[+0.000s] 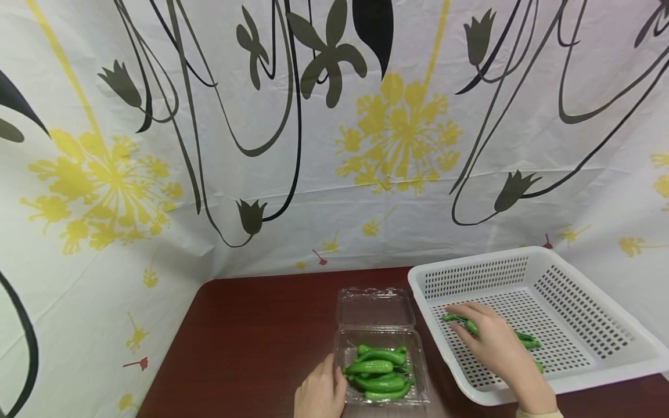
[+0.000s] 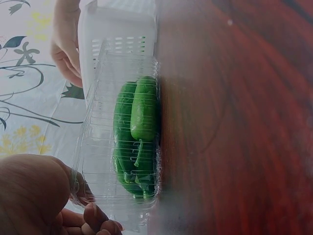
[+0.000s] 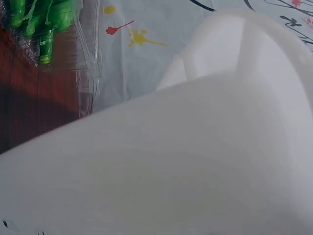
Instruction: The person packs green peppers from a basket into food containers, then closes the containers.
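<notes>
A clear plastic clamshell container [image 1: 421,371] stands on the table with its lid [image 1: 375,307] folded back. Several green peppers [image 1: 378,367] lie inside it. My left hand [image 1: 320,390] holds the container's left edge, fingers and thumb at the rim, as the left wrist view also shows. Over the left part of a white perforated basket [image 1: 575,325] hovers my right hand [image 1: 493,342], thumb and fingers apart. A green pepper [image 1: 470,327] shows in the gap between them, and no pepper is visible in that hand in the left wrist view. Another pepper [image 1: 528,341] lies partly hidden behind the hand.
The basket's raised wall [image 3: 195,156] fills most of the right wrist view. It stands close to the container's right side on the dark red table [image 1: 251,342]. A white cloth [image 1: 313,174] with a flower print hangs behind the table and along its sides.
</notes>
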The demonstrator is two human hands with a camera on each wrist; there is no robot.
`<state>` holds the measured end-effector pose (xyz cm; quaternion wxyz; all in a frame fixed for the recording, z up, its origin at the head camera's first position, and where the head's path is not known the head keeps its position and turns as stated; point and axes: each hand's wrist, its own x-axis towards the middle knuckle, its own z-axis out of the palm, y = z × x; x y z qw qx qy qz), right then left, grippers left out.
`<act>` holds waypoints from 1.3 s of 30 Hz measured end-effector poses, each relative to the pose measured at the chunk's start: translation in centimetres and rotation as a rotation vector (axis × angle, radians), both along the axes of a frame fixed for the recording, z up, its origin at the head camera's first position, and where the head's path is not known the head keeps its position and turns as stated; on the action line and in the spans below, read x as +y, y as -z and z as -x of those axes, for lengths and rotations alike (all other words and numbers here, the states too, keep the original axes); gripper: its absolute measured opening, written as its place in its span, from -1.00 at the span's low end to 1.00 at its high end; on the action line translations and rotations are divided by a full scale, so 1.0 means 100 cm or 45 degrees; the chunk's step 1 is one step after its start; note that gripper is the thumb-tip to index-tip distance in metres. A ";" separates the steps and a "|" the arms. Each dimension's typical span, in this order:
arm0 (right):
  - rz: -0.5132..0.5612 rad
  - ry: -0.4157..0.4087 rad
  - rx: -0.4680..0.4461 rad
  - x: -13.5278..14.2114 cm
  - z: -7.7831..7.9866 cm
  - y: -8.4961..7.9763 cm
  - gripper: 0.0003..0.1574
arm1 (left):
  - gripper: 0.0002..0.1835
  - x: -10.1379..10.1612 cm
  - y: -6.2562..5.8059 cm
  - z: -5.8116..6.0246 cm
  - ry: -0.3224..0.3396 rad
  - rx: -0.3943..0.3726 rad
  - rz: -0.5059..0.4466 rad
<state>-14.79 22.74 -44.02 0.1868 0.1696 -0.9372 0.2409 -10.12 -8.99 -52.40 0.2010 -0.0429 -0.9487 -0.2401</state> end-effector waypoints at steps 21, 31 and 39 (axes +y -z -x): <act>-0.034 0.037 -0.144 0.017 0.005 0.003 -0.69 | -0.73 0.000 0.001 0.000 -0.004 0.031 -0.010; -0.047 0.034 -0.221 0.025 0.004 0.003 -0.80 | -0.74 0.000 0.002 0.000 -0.001 0.080 -0.001; -0.051 0.028 -0.298 0.030 0.006 0.005 -0.84 | -0.74 0.000 0.002 -0.001 0.005 0.044 -0.004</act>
